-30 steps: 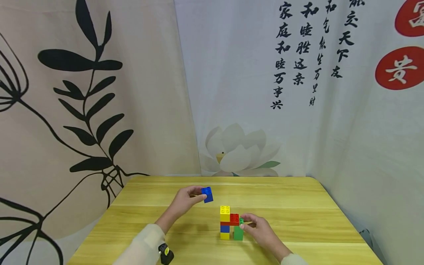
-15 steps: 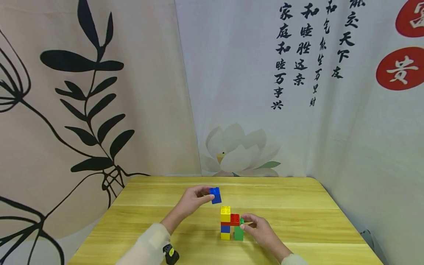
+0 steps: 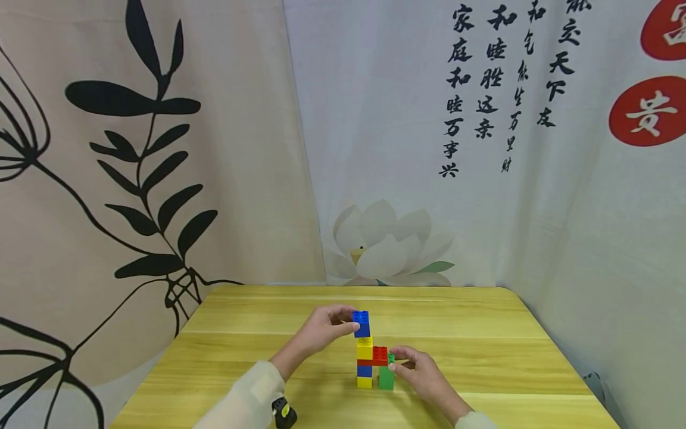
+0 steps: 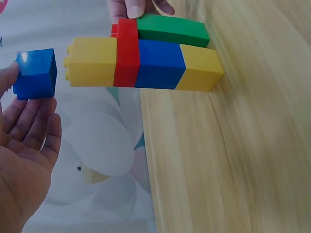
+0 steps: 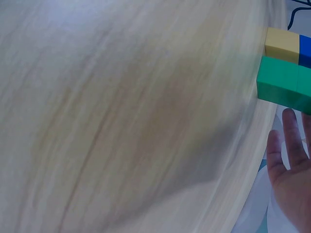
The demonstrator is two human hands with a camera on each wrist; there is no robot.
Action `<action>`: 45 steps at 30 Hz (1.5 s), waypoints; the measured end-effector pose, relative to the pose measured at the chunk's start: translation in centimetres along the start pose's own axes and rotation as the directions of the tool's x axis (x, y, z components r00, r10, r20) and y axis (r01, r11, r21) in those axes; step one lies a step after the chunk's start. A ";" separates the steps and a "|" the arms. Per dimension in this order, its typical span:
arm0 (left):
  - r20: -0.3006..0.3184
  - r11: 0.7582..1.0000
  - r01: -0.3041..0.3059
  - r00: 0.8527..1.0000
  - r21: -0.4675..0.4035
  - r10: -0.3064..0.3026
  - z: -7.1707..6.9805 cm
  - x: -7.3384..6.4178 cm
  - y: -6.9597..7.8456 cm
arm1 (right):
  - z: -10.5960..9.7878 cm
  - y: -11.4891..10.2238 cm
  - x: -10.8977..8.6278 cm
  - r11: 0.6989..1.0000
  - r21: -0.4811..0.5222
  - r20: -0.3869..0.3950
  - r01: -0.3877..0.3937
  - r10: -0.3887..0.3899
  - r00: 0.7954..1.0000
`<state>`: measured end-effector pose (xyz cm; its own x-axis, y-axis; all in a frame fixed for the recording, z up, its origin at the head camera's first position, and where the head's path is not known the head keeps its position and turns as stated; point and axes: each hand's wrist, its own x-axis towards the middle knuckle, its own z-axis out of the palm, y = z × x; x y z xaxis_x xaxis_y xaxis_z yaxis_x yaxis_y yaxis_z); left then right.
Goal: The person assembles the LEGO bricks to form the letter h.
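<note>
My left hand [image 3: 320, 329] pinches a blue toy building brick [image 3: 361, 325] between thumb and fingers, over the top yellow brick [image 3: 364, 349] of a small structure. In the left wrist view a gap shows between that blue brick [image 4: 36, 73] and the yellow brick's studs. Below come a red brick [image 3: 379, 355] reaching sideways, a second blue brick [image 3: 364, 371] and a bottom yellow brick [image 3: 364, 382]. A green column [image 3: 386, 378] stands under the red brick's right side. Thumb and fingers of my right hand [image 3: 420, 370] hold the green column near its top.
The structure stands on a wood-grain table [image 3: 241, 333]. Behind the table hangs a printed curtain [image 3: 375, 149] with a plant, a lotus and writing. A black device [image 3: 284, 413] is strapped at my left wrist.
My left hand has carried the blue brick to the right and then down, from left of the structure to over its yellow top. The right hand stays at the green column.
</note>
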<state>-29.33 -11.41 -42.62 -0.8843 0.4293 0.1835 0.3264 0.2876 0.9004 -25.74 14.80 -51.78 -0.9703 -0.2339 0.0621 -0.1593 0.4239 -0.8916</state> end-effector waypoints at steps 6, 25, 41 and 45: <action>0.027 1.000 0.000 1.000 -0.006 0.000 0.3 -0.1 -0.3 | 0.0 -0.1 -0.1 1.000 -0.002 -0.003 0.002 -0.002 1.000; 0.053 0.998 0.029 0.998 0.051 -0.031 0.7 -0.1 -0.6 | 0.0 -0.4 -0.2 1.000 -0.009 -0.005 -0.017 0.017 1.000; 0.025 0.996 -0.045 0.999 0.072 0.043 1.3 -0.3 -0.7 | 0.1 -0.2 -0.2 1.000 -0.006 -0.015 -0.023 0.023 1.000; 0.011 0.997 -0.037 0.999 0.073 0.036 1.5 -0.4 -0.8 | 0.1 -0.1 -0.1 1.000 -0.004 -0.018 -0.026 0.026 1.000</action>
<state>-28.80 -10.54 -44.00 -0.8684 0.4486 0.2115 0.3820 0.3330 0.8621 -25.60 14.69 -51.75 -0.9771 -0.2075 0.0470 -0.1349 0.4334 -0.8910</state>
